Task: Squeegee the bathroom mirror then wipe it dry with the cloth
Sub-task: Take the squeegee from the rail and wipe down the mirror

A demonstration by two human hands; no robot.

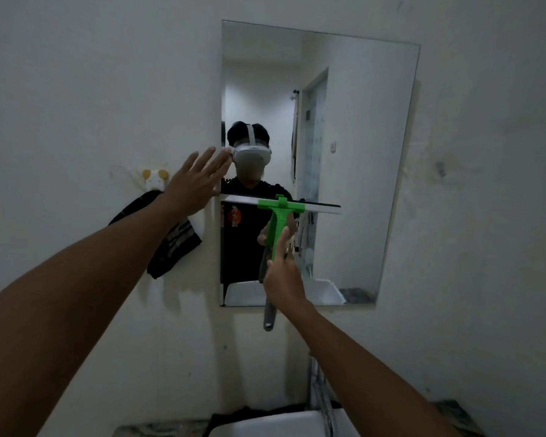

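Against the white wall, frameless mirror (360, 159), right hand (284, 279) wrapped around the green squeegee (281, 222) handle, blade lying across the glass mid-height, left hand (193, 184) flat with fingers spread at the mirror's left edge, dark cloth (174, 247) hanging beside it.

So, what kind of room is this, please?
Most likely a small home bathroom. A frameless mirror hangs on a plain white wall, the rim of a white sink shows just below it, and a dark cloth hangs from a wall hook beside the mirror.
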